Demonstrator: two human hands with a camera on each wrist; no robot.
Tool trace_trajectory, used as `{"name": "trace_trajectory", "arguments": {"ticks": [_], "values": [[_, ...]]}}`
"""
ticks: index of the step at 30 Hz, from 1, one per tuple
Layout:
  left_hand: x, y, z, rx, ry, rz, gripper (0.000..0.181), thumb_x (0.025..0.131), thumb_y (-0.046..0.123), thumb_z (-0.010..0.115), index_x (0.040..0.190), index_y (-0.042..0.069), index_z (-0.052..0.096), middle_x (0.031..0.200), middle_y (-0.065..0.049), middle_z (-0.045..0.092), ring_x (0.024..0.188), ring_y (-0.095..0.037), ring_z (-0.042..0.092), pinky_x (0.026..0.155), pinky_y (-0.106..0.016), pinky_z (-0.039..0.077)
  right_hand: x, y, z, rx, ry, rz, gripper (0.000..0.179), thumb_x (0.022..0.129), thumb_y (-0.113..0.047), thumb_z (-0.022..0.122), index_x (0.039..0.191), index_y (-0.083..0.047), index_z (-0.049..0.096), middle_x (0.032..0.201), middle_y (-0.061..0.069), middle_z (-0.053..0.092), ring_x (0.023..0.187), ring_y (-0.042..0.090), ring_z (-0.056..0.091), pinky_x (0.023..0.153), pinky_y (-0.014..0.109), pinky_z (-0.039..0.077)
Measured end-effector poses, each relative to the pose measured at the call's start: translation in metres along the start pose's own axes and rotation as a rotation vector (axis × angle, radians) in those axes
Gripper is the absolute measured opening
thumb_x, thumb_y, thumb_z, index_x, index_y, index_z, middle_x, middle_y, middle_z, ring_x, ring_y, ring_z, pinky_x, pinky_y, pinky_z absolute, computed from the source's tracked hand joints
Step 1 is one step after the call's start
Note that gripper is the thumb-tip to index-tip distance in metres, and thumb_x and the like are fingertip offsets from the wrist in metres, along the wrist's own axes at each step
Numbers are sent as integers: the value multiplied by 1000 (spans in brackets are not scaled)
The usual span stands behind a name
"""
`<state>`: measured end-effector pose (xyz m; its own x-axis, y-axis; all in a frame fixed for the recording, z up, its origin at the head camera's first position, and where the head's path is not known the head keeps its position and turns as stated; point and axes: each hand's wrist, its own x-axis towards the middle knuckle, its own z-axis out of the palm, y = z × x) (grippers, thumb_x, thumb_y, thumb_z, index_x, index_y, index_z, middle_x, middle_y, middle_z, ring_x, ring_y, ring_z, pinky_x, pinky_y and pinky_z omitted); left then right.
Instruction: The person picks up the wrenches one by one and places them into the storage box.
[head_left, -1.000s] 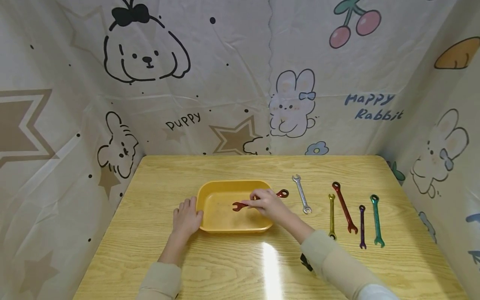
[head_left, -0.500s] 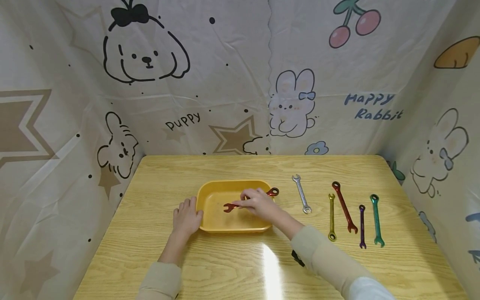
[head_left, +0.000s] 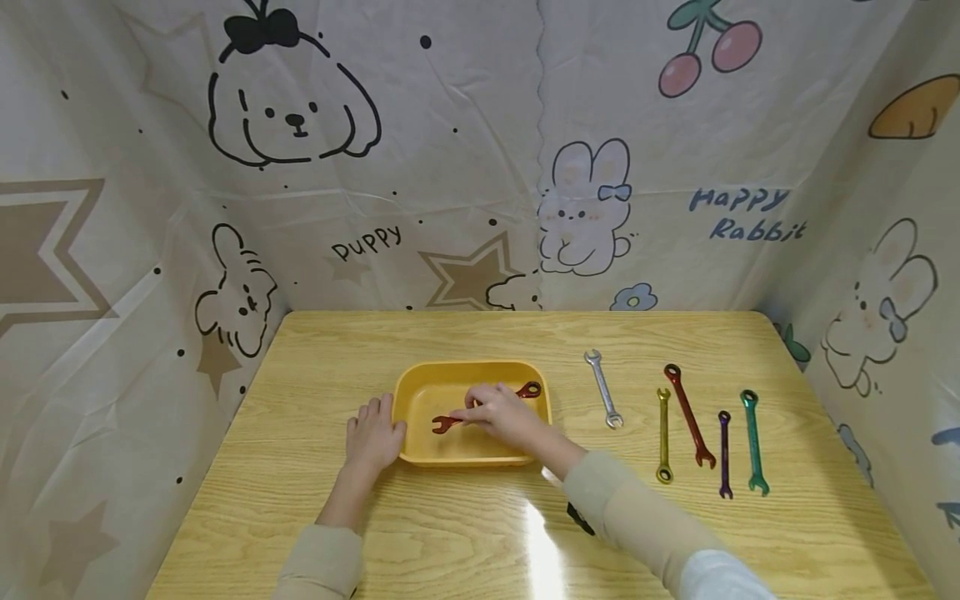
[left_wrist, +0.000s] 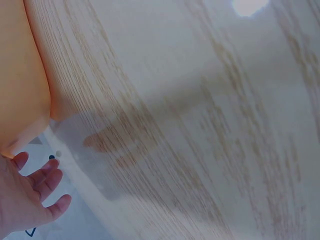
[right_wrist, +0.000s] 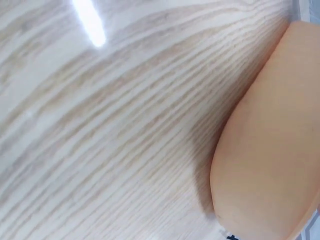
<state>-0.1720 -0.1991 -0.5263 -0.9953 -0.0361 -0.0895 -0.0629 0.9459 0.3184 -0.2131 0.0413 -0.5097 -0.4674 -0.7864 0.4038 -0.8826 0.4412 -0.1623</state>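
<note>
In the head view, my right hand (head_left: 501, 415) pinches a red combination wrench (head_left: 447, 424) over the yellow tray (head_left: 457, 461). The wrench's forked end points left and its ring end points right, while my fingers cover the middle of its shaft. At the tray's left side my left hand (head_left: 372, 435) rests with its thumb at the rim and its fingers reaching forward along the outside. The left wrist view shows fingers of a hand (left_wrist: 30, 197) spread and slightly bent. In the right wrist view, the fingers and the wrench are out of sight.
Right of the tray lies a silver wrench (head_left: 603, 388). Farther right are a yellow wrench (head_left: 663, 435), another red wrench (head_left: 690, 417), a purple wrench (head_left: 724, 454) and a green wrench (head_left: 753, 442). Printed cloth (head_left: 450, 167) hangs behind the wooden table (head_left: 442, 533).
My right hand has carried the red wrench left, so its ring end has come from beyond the tray's right rim to over the tray. The left hand stays at the tray.
</note>
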Motion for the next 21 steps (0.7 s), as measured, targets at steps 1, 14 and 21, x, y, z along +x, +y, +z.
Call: {"name": "trace_trajectory", "arguments": {"ticks": [1,14,21], "values": [[0,0,0,0,1,0,46,89,27,42,128,4,36,118,-19,46,109,-35,40,89,-53,30,0,0,2,-5,-2,-3,27,82,-15,65,108,-25,69,90,-3,54,79,9,48,68,28,37],[1,-1,1,10,2,-3,47,89,27,42,129,3,35,120,-19,45,109,-35,40,89,-53,30,4,-2,23,84,-20,-26,25,86,-19,62,109,-25,69,87,-4,53,77,8,47,64,24,31],[1,0,1,6,6,-1,46,90,27,42,129,4,36,121,-19,45,109,-35,40,90,-54,29,9,-7,23,68,-118,30,23,84,-17,64,106,-23,71,86,-4,54,75,8,48,63,22,29]]}}
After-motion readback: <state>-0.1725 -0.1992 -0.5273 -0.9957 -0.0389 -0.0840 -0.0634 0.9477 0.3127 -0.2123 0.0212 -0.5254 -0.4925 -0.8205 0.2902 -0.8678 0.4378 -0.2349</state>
